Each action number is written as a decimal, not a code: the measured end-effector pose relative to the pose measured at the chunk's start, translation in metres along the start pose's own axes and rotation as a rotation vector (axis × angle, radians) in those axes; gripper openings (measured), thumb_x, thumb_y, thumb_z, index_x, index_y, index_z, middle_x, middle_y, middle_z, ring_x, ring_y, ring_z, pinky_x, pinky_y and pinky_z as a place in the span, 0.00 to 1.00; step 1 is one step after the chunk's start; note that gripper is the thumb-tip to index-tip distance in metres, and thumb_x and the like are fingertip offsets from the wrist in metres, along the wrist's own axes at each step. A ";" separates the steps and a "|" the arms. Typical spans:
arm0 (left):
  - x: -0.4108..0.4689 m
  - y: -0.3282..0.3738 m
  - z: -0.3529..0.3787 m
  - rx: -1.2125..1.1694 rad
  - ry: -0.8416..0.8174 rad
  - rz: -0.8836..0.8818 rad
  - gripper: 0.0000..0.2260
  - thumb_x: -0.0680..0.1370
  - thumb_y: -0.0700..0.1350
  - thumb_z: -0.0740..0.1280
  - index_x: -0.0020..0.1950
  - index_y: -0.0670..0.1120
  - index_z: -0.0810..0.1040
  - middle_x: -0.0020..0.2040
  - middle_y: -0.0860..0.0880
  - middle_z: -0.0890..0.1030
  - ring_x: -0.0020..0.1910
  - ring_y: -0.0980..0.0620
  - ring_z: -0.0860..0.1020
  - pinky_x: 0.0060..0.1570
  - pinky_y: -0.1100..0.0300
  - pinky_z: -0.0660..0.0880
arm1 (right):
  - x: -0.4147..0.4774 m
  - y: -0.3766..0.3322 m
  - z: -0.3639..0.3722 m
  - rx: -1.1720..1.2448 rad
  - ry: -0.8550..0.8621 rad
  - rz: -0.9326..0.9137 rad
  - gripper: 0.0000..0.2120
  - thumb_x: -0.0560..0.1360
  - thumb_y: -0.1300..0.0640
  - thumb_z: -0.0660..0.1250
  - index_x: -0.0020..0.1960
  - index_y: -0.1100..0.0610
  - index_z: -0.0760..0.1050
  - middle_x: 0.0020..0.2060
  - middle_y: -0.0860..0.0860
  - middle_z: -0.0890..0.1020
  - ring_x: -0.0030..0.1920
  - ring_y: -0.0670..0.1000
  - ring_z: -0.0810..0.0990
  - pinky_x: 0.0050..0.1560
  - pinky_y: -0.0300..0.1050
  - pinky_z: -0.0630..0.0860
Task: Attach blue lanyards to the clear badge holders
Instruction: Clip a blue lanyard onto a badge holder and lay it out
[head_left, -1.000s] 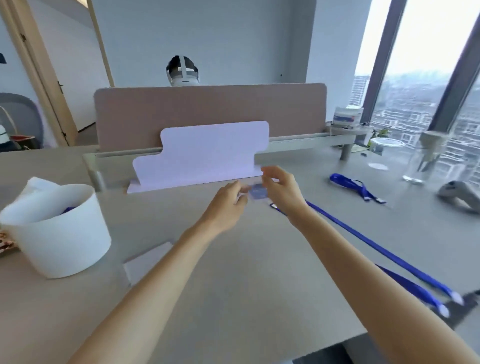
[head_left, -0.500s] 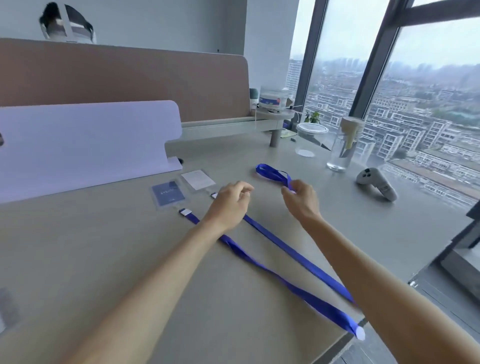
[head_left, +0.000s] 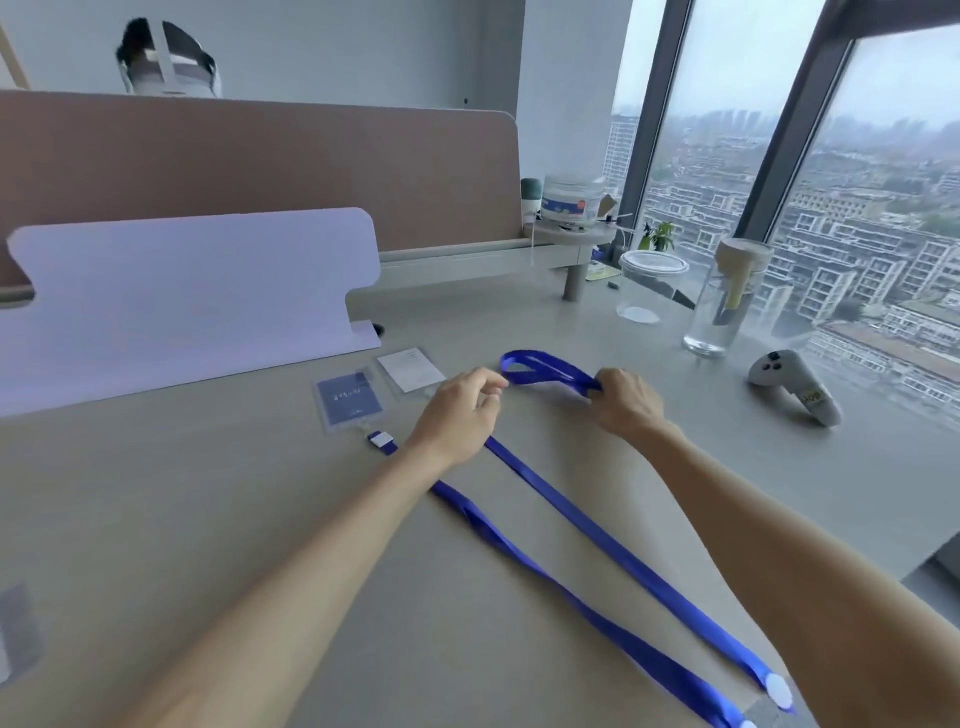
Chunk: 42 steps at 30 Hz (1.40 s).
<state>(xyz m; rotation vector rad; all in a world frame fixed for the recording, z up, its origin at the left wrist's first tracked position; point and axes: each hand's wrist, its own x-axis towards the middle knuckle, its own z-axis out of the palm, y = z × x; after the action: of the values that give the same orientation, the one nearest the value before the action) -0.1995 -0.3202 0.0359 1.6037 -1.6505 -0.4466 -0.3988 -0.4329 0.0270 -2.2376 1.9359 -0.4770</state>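
A clear badge holder with a blue card (head_left: 349, 400) lies flat on the desk, joined at its lower edge to the clip (head_left: 382, 440) of a long blue lanyard (head_left: 623, 566) that runs to the desk's near right edge. A second clear holder with a white card (head_left: 412, 370) lies just right of it. My right hand (head_left: 628, 400) grips the gathered end of a second blue lanyard, whose loop (head_left: 545, 366) lifts off the desk to the left. Hovering over the long lanyard's strap, my left hand (head_left: 460, 415) has curled fingers close to that loop; anything inside them is hidden.
A white cut-out board (head_left: 192, 291) stands behind the holders, in front of a brown partition (head_left: 260, 156). A glass tumbler (head_left: 722, 306), a clear tub (head_left: 649, 275) and a grey controller (head_left: 795, 387) sit at the right by the window. A person's headset (head_left: 166, 62) shows above the partition.
The view swung right. The blue-card holder held in both hands a second ago now lies on the desk. My right hand reached the second lanyard and closed on it, lifting its loop.
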 end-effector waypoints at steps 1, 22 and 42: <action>-0.001 0.003 -0.001 0.002 0.006 0.006 0.12 0.80 0.41 0.59 0.60 0.47 0.76 0.56 0.50 0.79 0.52 0.55 0.76 0.52 0.64 0.70 | -0.003 -0.006 -0.005 0.076 -0.022 -0.014 0.07 0.79 0.58 0.60 0.45 0.58 0.75 0.42 0.57 0.78 0.41 0.59 0.75 0.37 0.45 0.68; -0.191 -0.070 -0.190 -0.095 0.512 -0.229 0.08 0.76 0.47 0.67 0.54 0.50 0.76 0.54 0.55 0.74 0.54 0.58 0.73 0.48 0.70 0.68 | -0.183 -0.307 0.010 1.524 -0.627 -0.083 0.07 0.78 0.64 0.64 0.42 0.62 0.76 0.35 0.55 0.81 0.31 0.47 0.81 0.37 0.38 0.78; -0.252 -0.131 -0.247 -0.204 0.443 -0.342 0.05 0.79 0.49 0.65 0.51 0.51 0.79 0.41 0.55 0.84 0.41 0.59 0.81 0.48 0.59 0.76 | -0.231 -0.376 0.056 1.584 -0.782 0.046 0.03 0.78 0.64 0.64 0.49 0.64 0.75 0.40 0.56 0.81 0.37 0.50 0.85 0.40 0.40 0.80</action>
<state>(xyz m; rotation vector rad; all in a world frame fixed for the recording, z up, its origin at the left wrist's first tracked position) 0.0446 -0.0344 0.0276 1.6863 -0.9752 -0.3816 -0.0555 -0.1518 0.0590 -1.0004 0.6235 -0.6276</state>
